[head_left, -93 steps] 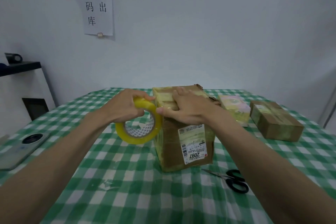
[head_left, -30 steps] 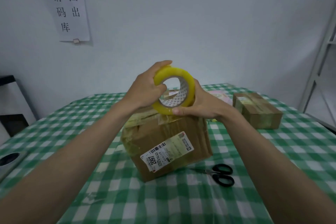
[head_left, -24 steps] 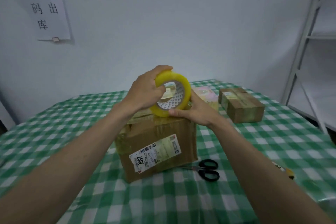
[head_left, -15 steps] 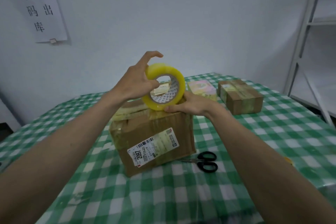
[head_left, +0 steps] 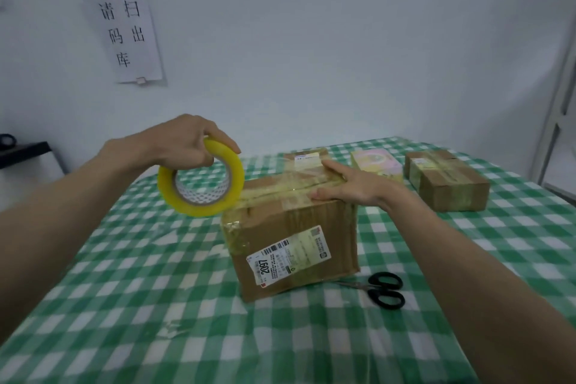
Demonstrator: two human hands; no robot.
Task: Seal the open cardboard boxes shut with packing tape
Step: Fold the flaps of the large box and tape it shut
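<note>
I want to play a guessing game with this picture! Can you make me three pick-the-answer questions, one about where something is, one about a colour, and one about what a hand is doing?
1. Where are the scissors?
A. On the tablecloth, by the big box's near right corner
B. On top of the big box
C. In a hand

2. What colour is the tape roll?
A. Blue
B. Yellow
C. Red

3. What is the right hand doing?
A. Holding the scissors
B. Resting on the tablecloth
C. Pressing flat on top of the big box

Answers:
1. A, their black handles lie on the green checks beside the box.
2. B, the roll gripped by the left hand is yellow.
3. C, its straight fingers lie on the taped top.
</note>
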